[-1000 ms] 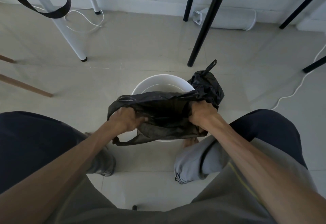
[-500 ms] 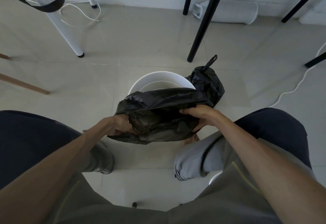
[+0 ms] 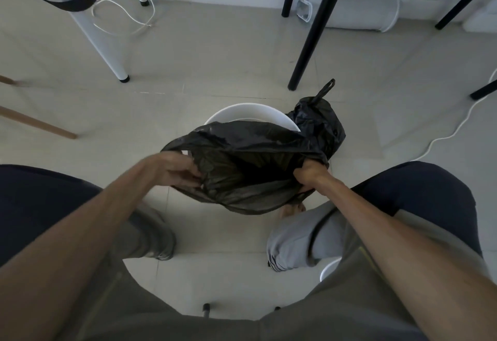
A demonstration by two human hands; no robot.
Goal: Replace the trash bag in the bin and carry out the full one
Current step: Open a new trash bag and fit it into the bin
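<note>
Since half a second ago we have pulled the mouth of the fresh bag [image 3: 242, 168] wider, and our left hand [image 3: 174, 170] has shifted along its hem. At nine o'clock of the bag that hand pinches the near edge, fingers curled narrow on the film. The bag hangs slack over the white bin [image 3: 242, 110], whose far rim shows at twelve o'clock; we hold it there, we judge, so the opening can drop straight over the rim. At three o'clock our right hand [image 3: 309, 176] is fisted tight on the other edge, keeping the mouth taut. Behind it, at one o'clock, the full bag [image 3: 322, 123] stands knotted on the floor [image 3: 188, 71] against the bin, waiting to be carried out.
</note>
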